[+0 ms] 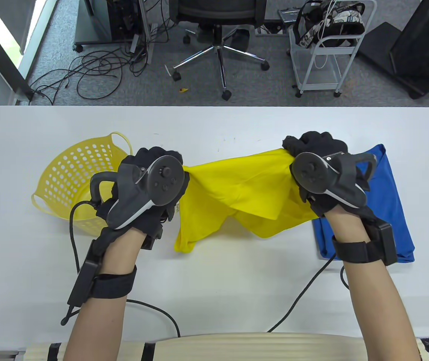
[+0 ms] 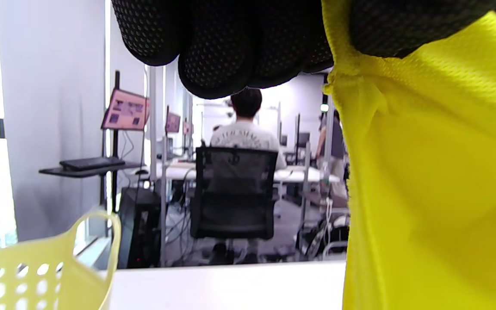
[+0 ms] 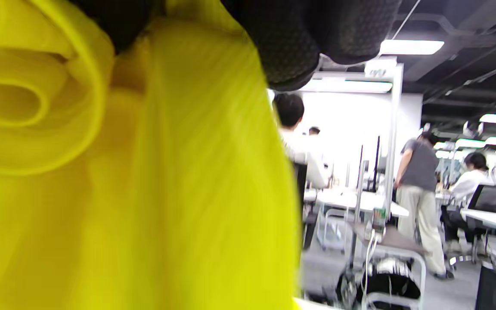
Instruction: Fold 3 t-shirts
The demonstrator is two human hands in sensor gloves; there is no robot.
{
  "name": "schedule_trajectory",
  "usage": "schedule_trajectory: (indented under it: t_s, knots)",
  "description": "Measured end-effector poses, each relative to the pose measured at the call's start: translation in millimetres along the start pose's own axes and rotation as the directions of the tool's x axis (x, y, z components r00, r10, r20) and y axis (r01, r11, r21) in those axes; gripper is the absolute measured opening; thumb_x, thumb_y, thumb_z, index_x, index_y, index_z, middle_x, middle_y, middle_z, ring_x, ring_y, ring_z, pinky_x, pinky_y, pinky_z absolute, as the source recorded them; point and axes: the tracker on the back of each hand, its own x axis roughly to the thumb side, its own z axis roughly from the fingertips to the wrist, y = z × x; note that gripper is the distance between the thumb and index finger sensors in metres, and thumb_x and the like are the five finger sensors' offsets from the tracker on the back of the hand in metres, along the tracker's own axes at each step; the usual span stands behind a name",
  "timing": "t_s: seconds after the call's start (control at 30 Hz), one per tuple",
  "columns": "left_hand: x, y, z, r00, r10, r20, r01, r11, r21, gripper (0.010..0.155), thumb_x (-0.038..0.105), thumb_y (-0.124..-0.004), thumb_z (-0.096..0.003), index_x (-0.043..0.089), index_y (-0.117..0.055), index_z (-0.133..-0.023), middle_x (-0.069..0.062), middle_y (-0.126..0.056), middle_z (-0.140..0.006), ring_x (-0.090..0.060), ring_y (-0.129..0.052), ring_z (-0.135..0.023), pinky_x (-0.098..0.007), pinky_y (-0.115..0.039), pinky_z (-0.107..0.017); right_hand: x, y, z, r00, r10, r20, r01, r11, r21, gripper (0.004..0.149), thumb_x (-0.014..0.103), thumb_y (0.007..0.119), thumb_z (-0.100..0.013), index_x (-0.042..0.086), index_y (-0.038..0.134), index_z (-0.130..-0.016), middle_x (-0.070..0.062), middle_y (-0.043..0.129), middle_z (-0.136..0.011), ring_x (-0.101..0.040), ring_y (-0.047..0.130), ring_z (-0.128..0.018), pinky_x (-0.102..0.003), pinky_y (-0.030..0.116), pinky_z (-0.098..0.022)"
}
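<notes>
Beside the left hand point(image 1: 150, 188) lies a perforated yellow plastic basket point(image 1: 75, 176). A crumpled yellow mesh t-shirt point(image 1: 237, 191) is gripped between it and the right hand point(image 1: 323, 173), above the white table point(image 1: 214, 128); a folded blue t-shirt point(image 1: 387, 203) sits under the right wrist. It should be pulled taut and laid flat before any fold is made.

I see a bright yellow t-shirt point(image 1: 237, 191), plain, no print, gripped between my left hand point(image 1: 150, 184) and right hand point(image 1: 323, 169), both in black dotted-mesh gloves. A solid blue t-shirt point(image 1: 391, 210) lies on the white table point(image 1: 214, 124). The basket point(image 1: 75, 176) is pale yellow, perforated.
</notes>
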Motion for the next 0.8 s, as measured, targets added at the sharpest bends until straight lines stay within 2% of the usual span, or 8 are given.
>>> schedule_trajectory:
  t_s: [0.07, 0.2, 0.3, 0.43, 0.53, 0.63, 0.7, 0.8]
  knots:
    - [-1, -15, -6, 1.000, -0.014, -0.002, 0.014, 0.997, -0.076, 0.041, 0.052, -0.079, -0.0400, 0.029, -0.083, -0.074, 0.001, -0.088, -0.069, -0.019, -0.092, -0.063, -0.040, -0.073, -0.058, 5, 38, -8, 1.000, -0.009, 0.004, 0.009, 0.995, 0.099, 0.043, 0.038, 0.078, -0.039, 0.026, 0.075, -0.081, -0.005, 0.081, -0.075, -0.028, 0.085, -0.062, -0.052, 0.069, -0.056]
    - [-4, -51, -23, 0.997, -0.060, -0.037, 0.052, 0.979, -0.195, 0.041, 0.053, -0.079, -0.0400, 0.029, -0.083, -0.073, 0.001, -0.088, -0.069, -0.019, -0.092, -0.062, -0.040, -0.073, -0.057, 11, 96, -19, 0.999, -0.024, -0.030, 0.029, 0.984, 0.174, 0.047, 0.039, 0.079, -0.039, 0.026, 0.072, -0.084, -0.006, 0.079, -0.077, -0.029, 0.084, -0.063, -0.053, 0.068, -0.056]
    - [-10, -64, -32, 0.992, -0.094, -0.078, 0.075, 0.972, -0.223, 0.041, 0.053, -0.078, -0.0400, 0.029, -0.083, -0.074, 0.001, -0.088, -0.068, -0.019, -0.092, -0.062, -0.041, -0.073, -0.057, 7, 110, -19, 0.998, -0.028, -0.056, 0.039, 0.981, 0.188, 0.058, 0.042, 0.079, -0.039, 0.024, 0.063, -0.091, -0.007, 0.075, -0.083, -0.031, 0.081, -0.068, -0.054, 0.065, -0.059]
    - [-20, -70, -40, 0.988, -0.101, -0.119, 0.069, 0.966, -0.248, 0.041, 0.052, -0.078, -0.0404, 0.029, -0.083, -0.074, 0.001, -0.088, -0.069, -0.019, -0.092, -0.063, -0.041, -0.073, -0.057, -5, 120, -6, 0.991, -0.117, -0.059, 0.127, 0.969, 0.210, 0.060, 0.044, 0.080, -0.038, 0.022, 0.063, -0.091, -0.008, 0.075, -0.083, -0.032, 0.081, -0.068, -0.055, 0.065, -0.058]
    - [-26, -74, -41, 0.986, -0.106, -0.131, 0.068, 0.961, -0.266, 0.041, 0.052, -0.078, -0.0403, 0.029, -0.083, -0.074, 0.001, -0.088, -0.069, -0.020, -0.092, -0.063, -0.041, -0.073, -0.057, -1, 150, 9, 0.995, -0.098, -0.031, 0.102, 0.906, 0.411, 0.073, 0.050, 0.082, -0.036, 0.021, 0.054, -0.097, -0.011, 0.067, -0.089, -0.036, 0.074, -0.074, -0.058, 0.059, -0.061]
    - [-29, -75, -37, 0.984, -0.111, -0.138, 0.071, 0.961, -0.267, 0.041, 0.052, -0.078, -0.0403, 0.029, -0.083, -0.074, 0.000, -0.088, -0.069, -0.019, -0.092, -0.062, -0.041, -0.073, -0.057, 9, 189, 18, 0.995, 0.070, 0.067, -0.096, 0.804, 0.586, 0.088, 0.056, 0.083, -0.031, 0.020, 0.041, -0.101, -0.012, 0.058, -0.095, -0.037, 0.067, -0.080, -0.058, 0.056, -0.063]
    - [-32, -74, -32, 0.983, -0.115, -0.144, 0.073, 0.961, -0.267, 0.041, 0.052, -0.078, -0.0403, 0.029, -0.083, -0.074, 0.001, -0.088, -0.069, -0.019, -0.092, -0.063, -0.041, -0.073, -0.057, 14, 205, 21, 0.992, 0.098, 0.081, -0.127, 0.771, 0.625, 0.088, 0.055, 0.083, -0.031, 0.021, 0.041, -0.100, -0.012, 0.057, -0.095, -0.037, 0.066, -0.080, -0.058, 0.055, -0.064]
    - [-37, -71, -24, 0.980, -0.122, -0.155, 0.078, 0.961, -0.266, 0.041, 0.052, -0.078, -0.0404, 0.029, -0.083, -0.074, 0.001, -0.088, -0.069, -0.019, -0.092, -0.063, -0.041, -0.073, -0.057, 19, 217, 18, 0.996, 0.085, 0.028, -0.086, 0.827, 0.555, 0.069, 0.048, 0.082, -0.036, 0.022, 0.057, -0.094, -0.010, 0.068, -0.088, -0.035, 0.075, -0.074, -0.057, 0.061, -0.060]
